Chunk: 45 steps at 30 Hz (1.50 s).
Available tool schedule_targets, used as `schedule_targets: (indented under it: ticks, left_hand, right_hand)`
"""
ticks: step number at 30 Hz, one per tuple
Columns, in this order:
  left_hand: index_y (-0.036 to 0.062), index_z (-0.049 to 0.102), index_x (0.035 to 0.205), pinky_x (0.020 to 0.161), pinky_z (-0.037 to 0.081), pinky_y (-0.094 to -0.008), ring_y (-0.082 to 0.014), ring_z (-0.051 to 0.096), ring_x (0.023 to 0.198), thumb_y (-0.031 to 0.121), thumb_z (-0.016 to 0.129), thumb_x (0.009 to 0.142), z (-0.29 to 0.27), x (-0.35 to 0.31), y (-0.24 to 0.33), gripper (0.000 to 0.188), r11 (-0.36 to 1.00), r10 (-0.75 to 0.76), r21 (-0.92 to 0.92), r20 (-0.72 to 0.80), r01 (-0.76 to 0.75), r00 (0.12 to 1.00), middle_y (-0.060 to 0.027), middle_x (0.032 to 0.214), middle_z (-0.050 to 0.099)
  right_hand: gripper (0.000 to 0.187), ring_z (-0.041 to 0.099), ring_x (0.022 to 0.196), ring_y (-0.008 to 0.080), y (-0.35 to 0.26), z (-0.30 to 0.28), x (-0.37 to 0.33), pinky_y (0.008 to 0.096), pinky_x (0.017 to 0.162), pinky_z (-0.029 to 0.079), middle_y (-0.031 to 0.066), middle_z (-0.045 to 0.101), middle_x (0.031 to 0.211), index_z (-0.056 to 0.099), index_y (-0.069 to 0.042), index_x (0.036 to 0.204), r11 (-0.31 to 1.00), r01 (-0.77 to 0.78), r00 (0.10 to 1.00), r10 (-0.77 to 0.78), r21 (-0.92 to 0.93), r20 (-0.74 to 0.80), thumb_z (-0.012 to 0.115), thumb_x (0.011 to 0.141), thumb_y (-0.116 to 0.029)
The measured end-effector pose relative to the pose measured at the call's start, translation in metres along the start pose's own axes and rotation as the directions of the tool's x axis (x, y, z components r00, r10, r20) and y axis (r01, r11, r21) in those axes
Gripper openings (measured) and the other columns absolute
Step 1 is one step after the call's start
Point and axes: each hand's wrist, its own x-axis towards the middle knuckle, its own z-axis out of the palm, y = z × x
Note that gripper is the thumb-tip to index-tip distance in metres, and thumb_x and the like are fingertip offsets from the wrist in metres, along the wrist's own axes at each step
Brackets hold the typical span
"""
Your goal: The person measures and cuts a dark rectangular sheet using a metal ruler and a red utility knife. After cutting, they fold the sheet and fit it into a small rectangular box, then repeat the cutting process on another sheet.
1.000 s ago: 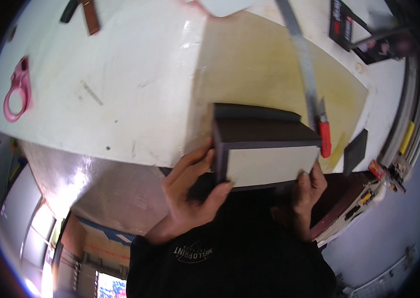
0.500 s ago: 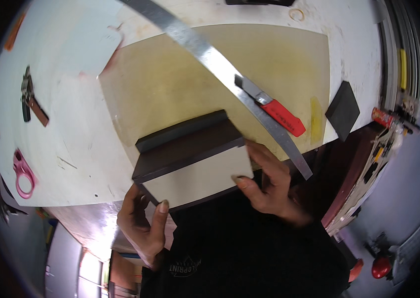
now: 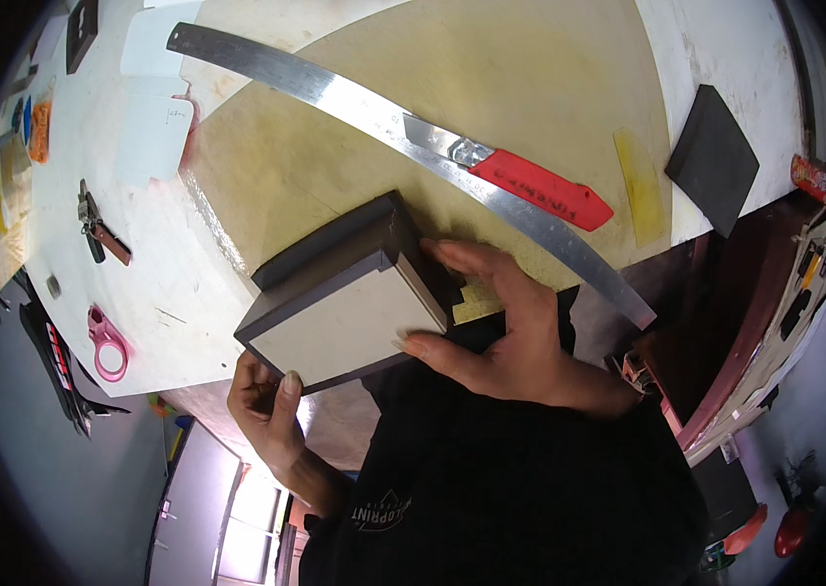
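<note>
A black-covered box [image 3: 345, 327], with a bare cream board face turned up toward me, is held tilted above the near edge of the table. My left hand [image 3: 271, 415] grips its lower left corner, thumb on the cream face and fingers curled underneath. With my right hand [image 3: 516, 337] I clasp the right end, thumb on the near right corner of the face and fingers behind the end wall. Beyond the box lies a long steel ruler [image 3: 325, 93], and a red-handled utility knife [image 3: 540, 188] rests across it with its blade out.
A yellowish cutting mat [image 3: 335, 166] covers the table's middle. Right of it are a yellow strip [image 3: 638, 186] and a dark slab [image 3: 716, 161]. Pink-handled scissors or a similar ring-handled tool [image 3: 108, 344] and a brown-handled metal tool [image 3: 101, 225] lie at left.
The box has shifted left and tilted further, showing more of its right end. My right hand has moved left with it. My view has turned, so the tabletop things appear shifted.
</note>
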Motion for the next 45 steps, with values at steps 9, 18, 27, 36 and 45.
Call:
schedule_targets:
  ticks: [9, 18, 27, 36, 45]
  left_hand:
    - [-0.0106, 0.062, 0.125, 0.08, 0.04, -0.0228, -0.0086, 0.056, 0.084, 0.011, 0.069, 0.097, -0.004, -0.007, -0.005, 0.036, 0.999, 0.015, 0.034, 0.0, -0.015, 1.0, -0.0048, 0.094, 0.067]
    - [-0.0112, 0.068, 0.123, 0.069, 0.042, -0.0213, -0.0071, 0.057, 0.073, 0.004, 0.073, 0.094, -0.004, -0.007, -0.011, 0.032, 0.998, 0.066, -0.013, -0.018, -0.067, 0.998, -0.0105, 0.096, 0.074]
    - [-0.0089, 0.071, 0.116, 0.08, 0.049, -0.0249, -0.0124, 0.066, 0.083, 0.011, 0.071, 0.096, 0.001, -0.008, -0.01, 0.027, 0.997, 0.065, 0.038, -0.027, -0.064, 0.997, -0.0106, 0.096, 0.074]
    - [-0.0103, 0.071, 0.117, 0.096, 0.054, -0.0332, -0.02, 0.069, 0.106, -0.001, 0.078, 0.09, 0.005, -0.013, -0.016, 0.03, 0.998, 0.029, -0.055, -0.049, -0.032, 0.998, -0.0174, 0.119, 0.071]
    - [-0.0061, 0.046, 0.146, 0.101, 0.055, -0.0375, -0.0237, 0.069, 0.114, 0.004, 0.088, 0.082, 0.021, -0.006, -0.033, 0.077, 0.958, 0.06, -0.273, -0.115, -0.09, 0.992, -0.0198, 0.128, 0.068]
  right_hand:
    - [0.065, 0.073, 0.111, 0.0273, 0.001, -0.003, 0.002, 0.0351, 0.094, 0.058, 0.0211, 0.072, 0.122, 0.063, 0.004, 0.126, 0.993, 0.1, 0.995, -0.101, -0.064, -0.006, 0.095, 0.076, -0.022]
    - [0.057, 0.071, 0.114, 0.0263, 0.002, 0.001, -0.002, 0.0348, 0.096, 0.056, 0.0222, 0.07, 0.125, 0.064, 0.005, 0.123, 0.997, 0.075, 0.997, -0.075, 0.005, -0.001, 0.093, 0.078, -0.015]
    - [0.056, 0.073, 0.108, 0.0242, 0.005, 0.004, -0.004, 0.0337, 0.091, 0.058, 0.0204, 0.072, 0.121, 0.065, 0.006, 0.121, 0.999, 0.025, 1.0, -0.024, 0.021, -0.012, 0.093, 0.079, -0.017]
    - [0.051, 0.07, 0.105, 0.0193, -0.001, -0.003, 0.003, 0.0314, 0.091, 0.055, 0.0171, 0.072, 0.116, 0.066, 0.006, 0.123, 0.999, -0.042, 0.997, 0.042, 0.001, 0.069, 0.089, 0.084, -0.018]
    - [0.047, 0.065, 0.112, 0.0208, -0.012, -0.007, 0.003, 0.0345, 0.099, 0.05, 0.0157, 0.068, 0.123, 0.06, 0.007, 0.13, 0.991, -0.136, 0.986, 0.137, -0.021, 0.096, 0.079, 0.091, -0.012]
